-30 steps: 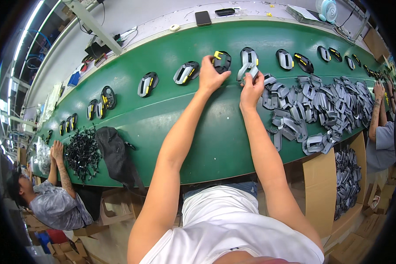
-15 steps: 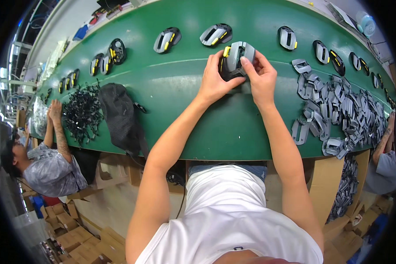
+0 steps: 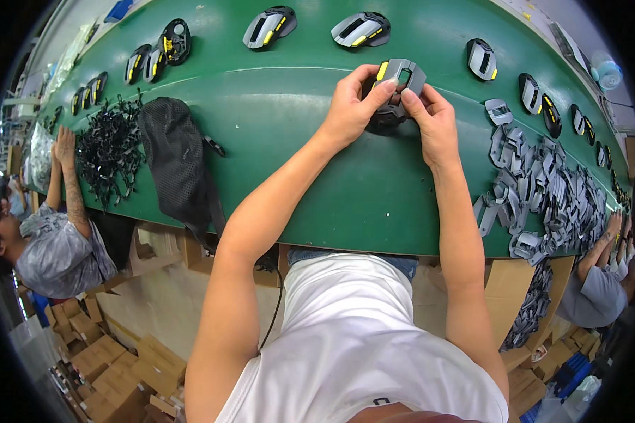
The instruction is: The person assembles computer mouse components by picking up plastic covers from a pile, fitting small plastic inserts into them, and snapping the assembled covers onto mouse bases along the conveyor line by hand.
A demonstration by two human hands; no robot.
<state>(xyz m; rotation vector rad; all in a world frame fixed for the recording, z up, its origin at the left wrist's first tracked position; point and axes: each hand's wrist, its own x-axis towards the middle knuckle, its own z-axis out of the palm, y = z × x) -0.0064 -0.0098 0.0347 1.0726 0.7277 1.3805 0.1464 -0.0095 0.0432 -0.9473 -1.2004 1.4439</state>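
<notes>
Between both hands, just above the green table, I hold a computer mouse [image 3: 403, 68] with a grey top shell, a black body and a yellow side piece. My left hand [image 3: 358, 102] grips its left side, thumb lying on the grey shell. On the other side my right hand [image 3: 430, 116] holds it, with the thumb pressed near the slot in the shell. My fingers hide part of the black body. Beyond my hands lie two more grey-and-black mice, one [image 3: 360, 29] straight ahead and one [image 3: 269, 27] further left.
A heap of grey plastic shells [image 3: 543, 183] covers the table [image 3: 317, 204] on the right. On the left lie a black mesh bag [image 3: 178, 151] and a tangle of small black parts [image 3: 111, 151]. Other mice line the far side. Co-workers sit at both sides; an open carton [image 3: 508, 296] stands below right.
My view has shifted slightly. The mouse is turned a little in my hands, and my left thumb has moved up onto the grey shell.
</notes>
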